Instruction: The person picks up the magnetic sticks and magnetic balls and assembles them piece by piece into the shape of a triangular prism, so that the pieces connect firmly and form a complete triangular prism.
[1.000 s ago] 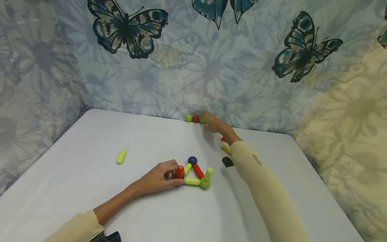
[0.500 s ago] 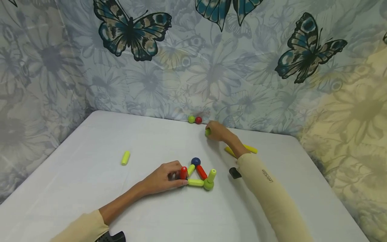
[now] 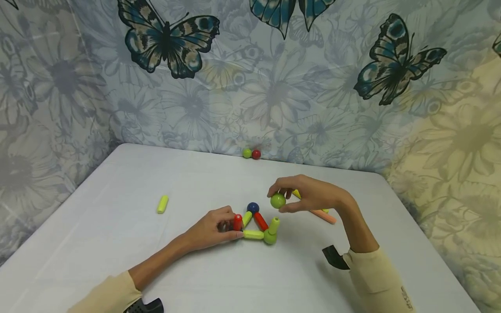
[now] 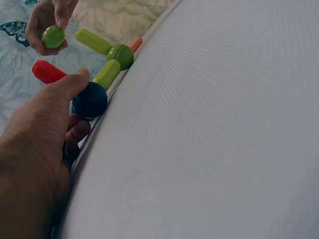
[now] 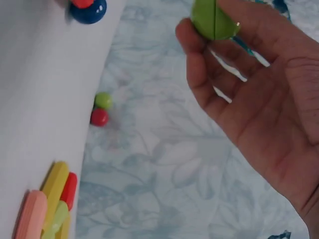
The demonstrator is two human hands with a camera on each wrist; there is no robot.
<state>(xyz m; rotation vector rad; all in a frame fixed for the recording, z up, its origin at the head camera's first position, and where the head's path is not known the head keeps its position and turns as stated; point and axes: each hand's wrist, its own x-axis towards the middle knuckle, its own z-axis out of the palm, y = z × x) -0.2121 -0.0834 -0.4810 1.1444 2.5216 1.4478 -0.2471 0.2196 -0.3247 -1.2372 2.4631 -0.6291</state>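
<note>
Head view: the right hand [image 3: 313, 193] has come back from the far edge of the white table [image 3: 195, 174]. It now pinches a glossy green plastic-looking ball [image 3: 278, 201] in the air, between one and two o'clock from the triangle frame [image 3: 253, 234] of red and yellow-green sticks with round corners. I judge that the work has one more ball within reach, though it is not joined yet. The left hand [image 3: 215, 224] grips the left corner and covers much of it; the two hands are apart. At twelve o'clock, by the far edge, a light green ball [image 3: 247, 153] and a small red ball [image 3: 256, 154] lie side by side.

Left wrist view: thumb and fingers hold a dark blue ball [image 4: 92, 102] at this corner. A red stick [image 4: 49, 72] points to ten o'clock; its joint is hidden by the thumb.

Right wrist view: the pinched ball is cut by the top border. At eight o'clock, loose coloured sticks [image 5: 55, 184] overlap, some cut off, so I cannot count them surely.
</note>
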